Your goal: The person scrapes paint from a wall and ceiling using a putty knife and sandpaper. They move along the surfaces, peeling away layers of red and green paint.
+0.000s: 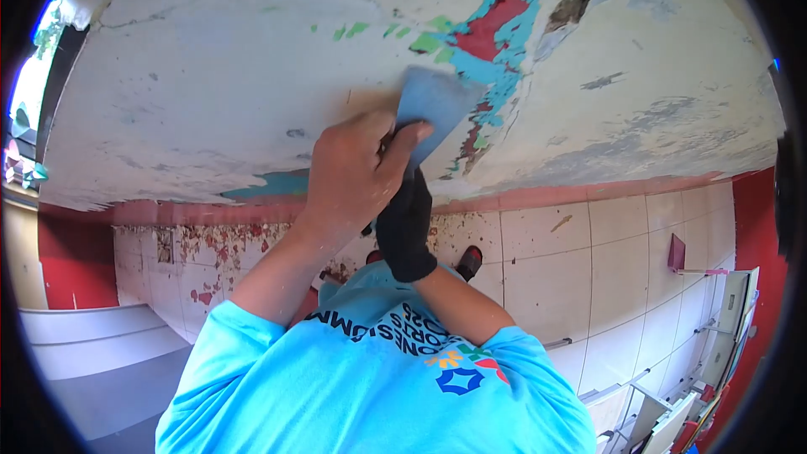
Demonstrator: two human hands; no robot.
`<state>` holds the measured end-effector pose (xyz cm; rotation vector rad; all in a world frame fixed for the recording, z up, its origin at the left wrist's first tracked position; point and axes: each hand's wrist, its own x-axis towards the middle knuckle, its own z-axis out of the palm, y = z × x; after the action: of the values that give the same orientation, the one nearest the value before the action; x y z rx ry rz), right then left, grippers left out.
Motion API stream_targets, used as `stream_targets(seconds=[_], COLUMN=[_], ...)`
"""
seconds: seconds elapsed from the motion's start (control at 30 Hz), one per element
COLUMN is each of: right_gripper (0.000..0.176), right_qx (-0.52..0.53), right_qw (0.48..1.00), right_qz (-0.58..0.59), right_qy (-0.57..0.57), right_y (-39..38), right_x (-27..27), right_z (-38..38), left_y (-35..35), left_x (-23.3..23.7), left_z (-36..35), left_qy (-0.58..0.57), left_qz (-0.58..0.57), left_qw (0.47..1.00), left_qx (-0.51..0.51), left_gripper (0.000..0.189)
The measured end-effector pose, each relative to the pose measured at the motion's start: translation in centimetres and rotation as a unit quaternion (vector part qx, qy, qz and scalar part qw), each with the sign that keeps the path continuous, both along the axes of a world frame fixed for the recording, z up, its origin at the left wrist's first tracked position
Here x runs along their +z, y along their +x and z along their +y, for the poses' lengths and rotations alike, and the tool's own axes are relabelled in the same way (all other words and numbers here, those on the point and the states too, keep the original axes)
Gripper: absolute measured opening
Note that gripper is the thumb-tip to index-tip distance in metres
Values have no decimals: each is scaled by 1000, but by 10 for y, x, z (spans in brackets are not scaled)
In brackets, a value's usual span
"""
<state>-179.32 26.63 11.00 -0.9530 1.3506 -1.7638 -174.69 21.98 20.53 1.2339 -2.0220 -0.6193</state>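
Gripping: left hand (357,172), bare, clamped on a flat grey-blue sanding sheet (433,105), frame centre.
Right hand (405,231): black fabric glove, grip unclear.
Painted surface (210,76): cracked, flaking.

Turquoise short-sleeved T-shirt (336,395), dark lettering (370,329), colourful logo (461,370); black glove (408,256), seemingly right grip (403,223).

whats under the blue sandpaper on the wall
The sandpaper lies flat on the peeling wall, pressed by the left hand. Teal and red paint patches show beside it; the wall right under it is covered.
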Motion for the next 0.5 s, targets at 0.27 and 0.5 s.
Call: stream_targets(seconds=[0.27, 0.5], right_gripper=[17, 27], right_qx=[19, -4], right_qw=[998, 965], right_qz=[50, 243], right_qy=[13, -99], right_y=[-11, -16], right_x=[-15, -34], right_z=[4, -6], left_y=[-11, -3], left_x=[-7, -26], left_z=[-3, -2], left_qy=[-47, -8], left_qz=[31, 18], left_qw=[998, 1000], left_qx=[-34, -16], left_gripper=[34, 36])
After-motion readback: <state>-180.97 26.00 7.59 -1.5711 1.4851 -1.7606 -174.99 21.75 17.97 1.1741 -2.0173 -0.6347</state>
